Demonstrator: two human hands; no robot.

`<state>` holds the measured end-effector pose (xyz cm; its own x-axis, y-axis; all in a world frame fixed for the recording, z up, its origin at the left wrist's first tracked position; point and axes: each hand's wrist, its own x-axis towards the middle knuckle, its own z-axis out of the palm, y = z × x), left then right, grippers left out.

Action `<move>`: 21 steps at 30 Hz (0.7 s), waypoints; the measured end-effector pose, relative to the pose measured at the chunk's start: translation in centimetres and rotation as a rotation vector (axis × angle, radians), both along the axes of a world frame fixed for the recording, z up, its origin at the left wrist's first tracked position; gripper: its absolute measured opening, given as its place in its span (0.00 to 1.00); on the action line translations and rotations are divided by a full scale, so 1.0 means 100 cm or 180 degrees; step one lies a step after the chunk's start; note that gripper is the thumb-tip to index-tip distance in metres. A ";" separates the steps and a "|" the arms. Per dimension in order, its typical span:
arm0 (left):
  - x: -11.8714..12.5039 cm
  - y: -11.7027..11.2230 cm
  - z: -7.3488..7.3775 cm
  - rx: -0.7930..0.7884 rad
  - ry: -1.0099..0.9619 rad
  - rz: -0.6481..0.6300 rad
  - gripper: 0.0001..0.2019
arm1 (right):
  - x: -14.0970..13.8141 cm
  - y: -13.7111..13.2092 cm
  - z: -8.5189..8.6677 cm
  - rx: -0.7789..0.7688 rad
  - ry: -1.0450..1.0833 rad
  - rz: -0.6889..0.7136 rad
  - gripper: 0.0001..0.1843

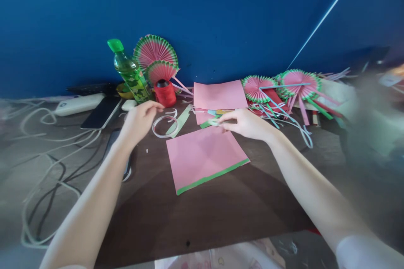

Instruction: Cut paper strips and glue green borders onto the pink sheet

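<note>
My left hand point(142, 118) is beside a red thread spool point(165, 93), fingers stretched toward it; nothing shows in them, and I cannot tell whether they touch it. My right hand point(244, 122) pinches a small pale green-white piece point(213, 122), its kind blurred, over the far edge of a pink paper sheet point(205, 157). That sheet lies flat, with a green strip along its near edge. Between the hands a roll of tape point(164, 127) rests partly on a pale green paper strip point(182, 118). Another pink sheet point(220, 95) lies behind, among green and yellow scraps.
Pleated pink-green paper fans lean by the blue wall: one behind the spool point(156, 52), others at right point(298, 84). A green bottle point(131, 73), a dark phone point(101, 112), a white power bank point(80, 104) and loose white cables point(52, 168) occupy the left side.
</note>
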<state>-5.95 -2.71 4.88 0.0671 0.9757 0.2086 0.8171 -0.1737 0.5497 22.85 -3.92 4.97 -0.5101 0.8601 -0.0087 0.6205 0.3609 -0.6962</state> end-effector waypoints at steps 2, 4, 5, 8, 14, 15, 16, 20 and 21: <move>0.017 -0.006 -0.001 -0.0245 -0.0392 -0.0501 0.16 | -0.009 -0.006 0.000 0.0015 0.0029 0.0375 0.12; 0.032 -0.012 -0.001 -0.0687 -0.0573 -0.1046 0.18 | -0.018 -0.012 0.000 0.0044 0.0042 0.0729 0.12; 0.037 -0.015 -0.001 -0.1006 -0.0639 -0.1343 0.19 | -0.021 -0.014 -0.001 0.0103 0.0017 0.0884 0.12; 0.042 -0.022 0.002 -0.2046 -0.0571 -0.2087 0.19 | -0.028 -0.019 -0.002 0.0377 -0.0089 0.1158 0.11; 0.035 -0.021 0.003 -0.2571 -0.0782 -0.2464 0.13 | -0.030 -0.019 -0.007 0.0902 -0.0181 0.0887 0.10; 0.034 -0.020 0.001 -0.2651 -0.0866 -0.2460 0.12 | -0.030 -0.018 -0.008 0.0955 -0.0162 0.0842 0.10; 0.035 -0.020 -0.001 -0.2746 -0.0910 -0.2451 0.12 | -0.030 -0.018 -0.009 0.0986 -0.0145 0.0806 0.09; 0.035 -0.017 -0.008 -0.2962 -0.0803 -0.2431 0.12 | -0.028 -0.018 -0.011 0.0857 -0.0441 0.0701 0.06; 0.034 -0.016 -0.009 -0.2984 -0.0732 -0.2438 0.12 | -0.026 -0.018 -0.010 0.0777 -0.0586 0.0680 0.07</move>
<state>-2.52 -4.31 4.02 0.7419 0.4797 -0.4685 0.5459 -0.0263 0.8375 20.29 -5.69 4.00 -0.6873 0.7225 0.0754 0.6200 0.6375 -0.4575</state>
